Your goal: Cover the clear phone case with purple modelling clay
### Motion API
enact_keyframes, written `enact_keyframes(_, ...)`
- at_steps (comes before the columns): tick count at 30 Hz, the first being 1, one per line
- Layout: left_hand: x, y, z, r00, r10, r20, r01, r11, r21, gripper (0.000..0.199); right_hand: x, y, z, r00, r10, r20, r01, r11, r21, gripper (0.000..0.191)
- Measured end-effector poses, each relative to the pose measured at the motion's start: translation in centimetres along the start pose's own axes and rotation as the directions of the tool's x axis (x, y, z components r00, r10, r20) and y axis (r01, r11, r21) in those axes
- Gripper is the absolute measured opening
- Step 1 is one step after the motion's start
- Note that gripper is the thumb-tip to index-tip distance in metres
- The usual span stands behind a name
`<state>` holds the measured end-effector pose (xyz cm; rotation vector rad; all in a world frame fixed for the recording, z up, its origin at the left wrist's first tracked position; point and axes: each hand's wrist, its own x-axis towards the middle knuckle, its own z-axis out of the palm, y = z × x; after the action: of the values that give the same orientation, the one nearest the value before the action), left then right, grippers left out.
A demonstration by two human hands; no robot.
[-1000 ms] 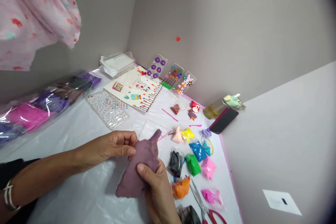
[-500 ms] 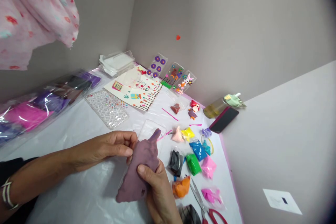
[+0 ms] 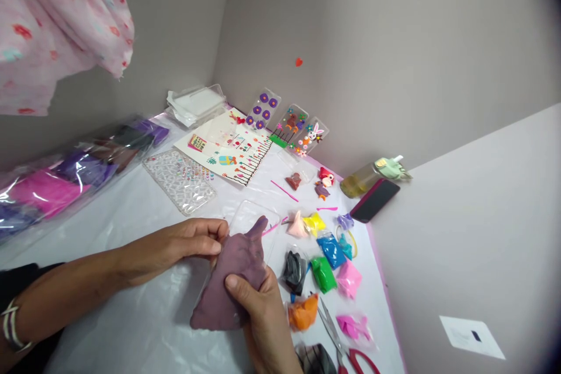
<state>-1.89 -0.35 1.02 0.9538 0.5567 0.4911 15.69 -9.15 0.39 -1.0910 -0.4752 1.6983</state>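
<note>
A person holds a slab of purple clay (image 3: 218, 289) in two bare hands above the white-covered surface (image 3: 118, 213); the right hand (image 3: 265, 307) clasps it at the lower right, its grip closed with the thumb pressed on the clay's face and the fingers mostly hidden beneath; the left hand (image 3: 195, 238) meets the clay's left edge, thumb and fingertips close together, though whether that grip pinches the clay cannot be told; a narrow tip of clay points up and away, toward a clear case (image 3: 248, 209) lying just beyond; on the left, a broad stretch of covering gives the left forearm room, reaching to a long bag of packets (image 3: 48, 193) along the wall (image 3: 184, 23); on the right, space is tighter, with a black packet (image 3: 293, 269), an orange packet (image 3: 303, 312) and red-handled scissors (image 3: 335, 339) near the right hand; farther back, a patterned case (image 3: 179, 181) lies beside a decorated paper (image 3: 210, 152); a bottle (image 3: 357, 181) and a phone (image 3: 376, 201) stand at the surface's far right edge.
</note>
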Motion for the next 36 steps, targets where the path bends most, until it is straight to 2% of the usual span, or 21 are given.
enact_keyframes(12,0.0,0.12,0.26,0.999,-0.008,-0.038,0.008,1.0,0.005,0.024,0.07,0.18,-0.23,1.0,-0.009,0.013,0.009,1.0,-0.03,0.037)
enact_keyframes(23,0.03,0.34,0.69,0.991,-0.041,-0.126,0.045,0.998,0.032,0.028,-0.18,-0.08,0.01,1.0,-0.005,-0.014,0.004,0.998,-0.062,0.041)
enact_keyframes(27,0.07,0.52,0.78,0.993,-0.008,-0.12,0.013,0.999,0.043,0.028,-0.18,-0.2,0.05,1.0,0.016,-0.01,-0.016,0.998,-0.068,0.04)
enact_keyframes(32,0.11,0.55,0.8,0.986,0.049,-0.158,-0.046,0.999,0.021,0.019,-0.24,-0.25,0.08,1.0,0.025,0.0,-0.025,0.996,-0.084,0.038)
enact_keyframes(36,0.13,0.24,0.71,0.986,0.071,-0.151,-0.075,0.997,-0.018,0.022,-0.24,-0.06,-0.01,1.0,0.008,-0.005,-0.009,0.998,-0.066,0.036)
